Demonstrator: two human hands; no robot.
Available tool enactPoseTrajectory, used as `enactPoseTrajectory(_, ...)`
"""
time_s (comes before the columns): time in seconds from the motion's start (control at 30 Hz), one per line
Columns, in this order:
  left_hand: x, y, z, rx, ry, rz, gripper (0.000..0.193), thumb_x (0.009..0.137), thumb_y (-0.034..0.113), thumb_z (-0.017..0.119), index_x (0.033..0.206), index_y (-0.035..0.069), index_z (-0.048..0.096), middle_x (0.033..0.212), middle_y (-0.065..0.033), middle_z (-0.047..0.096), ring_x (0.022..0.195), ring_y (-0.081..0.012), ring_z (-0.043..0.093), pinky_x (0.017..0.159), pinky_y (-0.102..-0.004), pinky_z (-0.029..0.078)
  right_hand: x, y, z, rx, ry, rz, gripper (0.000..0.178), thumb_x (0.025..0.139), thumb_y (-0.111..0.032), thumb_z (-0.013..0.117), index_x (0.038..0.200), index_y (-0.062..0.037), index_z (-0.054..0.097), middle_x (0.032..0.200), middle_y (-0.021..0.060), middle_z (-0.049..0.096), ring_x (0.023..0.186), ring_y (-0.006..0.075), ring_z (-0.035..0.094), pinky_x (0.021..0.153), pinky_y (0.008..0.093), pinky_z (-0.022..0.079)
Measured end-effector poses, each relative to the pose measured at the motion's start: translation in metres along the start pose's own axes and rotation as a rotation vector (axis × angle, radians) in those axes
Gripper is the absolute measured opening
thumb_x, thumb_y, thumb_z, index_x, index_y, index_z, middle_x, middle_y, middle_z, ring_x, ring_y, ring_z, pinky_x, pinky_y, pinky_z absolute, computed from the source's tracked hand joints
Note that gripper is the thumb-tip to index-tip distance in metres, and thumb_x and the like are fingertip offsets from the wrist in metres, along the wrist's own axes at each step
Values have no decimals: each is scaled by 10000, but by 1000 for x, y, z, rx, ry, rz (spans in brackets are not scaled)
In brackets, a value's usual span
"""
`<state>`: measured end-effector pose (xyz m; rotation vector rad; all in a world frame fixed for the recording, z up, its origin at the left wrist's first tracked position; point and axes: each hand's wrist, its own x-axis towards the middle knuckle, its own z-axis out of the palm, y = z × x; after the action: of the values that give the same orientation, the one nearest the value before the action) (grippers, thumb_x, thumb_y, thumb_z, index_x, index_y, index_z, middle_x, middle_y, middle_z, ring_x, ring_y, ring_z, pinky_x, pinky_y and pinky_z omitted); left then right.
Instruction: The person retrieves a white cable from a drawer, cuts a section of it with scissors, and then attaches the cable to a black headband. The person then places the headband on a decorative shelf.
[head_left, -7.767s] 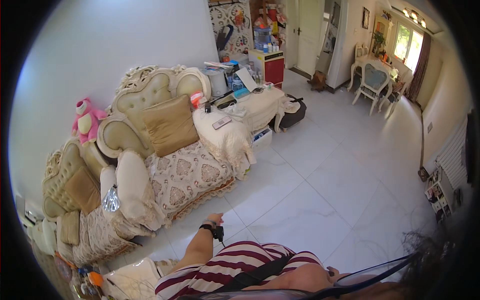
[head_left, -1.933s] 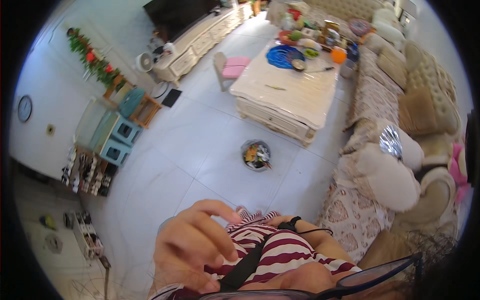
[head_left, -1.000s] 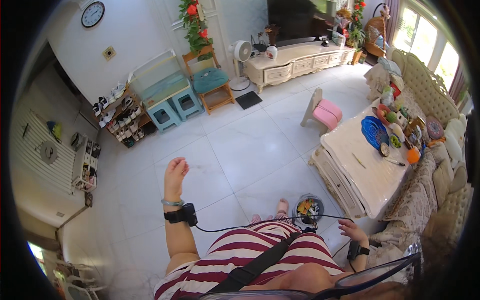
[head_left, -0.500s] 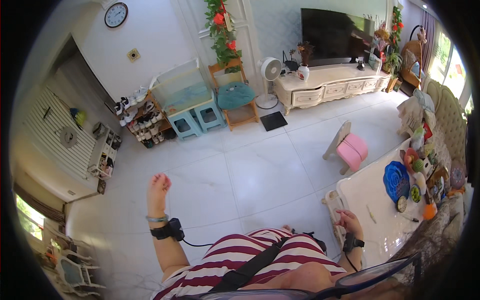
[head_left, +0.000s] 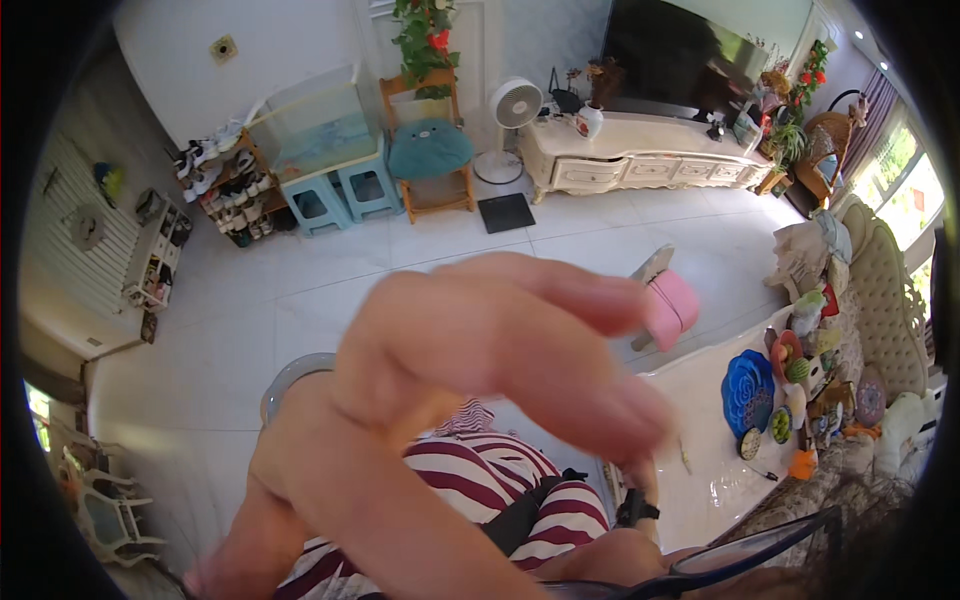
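Observation:
My left hand (head_left: 450,345) is raised very close to the head camera and fills the middle of the view, slightly smeared by motion. Its fingers are bent and spread apart, with nothing between them. A pale bangle (head_left: 290,385) shows beyond it at the wrist. My right hand (head_left: 642,472) is lower and farther off, beside the coffee table (head_left: 700,490). The left fingertips cover most of it, so its fingers are hidden. A black wristband (head_left: 637,508) sits on that wrist.
On the coffee table are a blue flower-shaped tray (head_left: 750,395), small bowls and ornaments. A pink child's chair (head_left: 672,308) stands just beyond. Along the far wall are a shoe rack (head_left: 235,190), a glass tank (head_left: 320,130), a wooden chair (head_left: 430,150), a fan (head_left: 515,105) and a TV cabinet (head_left: 640,165).
My left hand has come up from the left side to just before the camera, with its fingers spreading. The whole view has shifted; my right hand is now largely covered.

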<state>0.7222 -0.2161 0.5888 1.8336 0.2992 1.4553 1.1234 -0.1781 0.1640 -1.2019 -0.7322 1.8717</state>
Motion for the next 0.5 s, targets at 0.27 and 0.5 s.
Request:
enactPoseTrajectory(0.27,36,-54,-69,-338,-161,-22,374,837,303,597,484,179,601,1306,44,323,1352,-215,92,1024,-491,223,-27,36,-14,302,566,-135,377,871,-212,543,1164,18,485,566,41,500,598,188,550,670,347,476)
enactPoseTrajectory(0.5,74,-89,-121,-336,-203,-135,377,840,308,592,497,153,612,1324,53,315,1360,-208,65,1005,-499,233,-8,64,4,545,821,30,236,798,-232,635,972,-82,581,488,20,481,523,199,530,632,370,480)
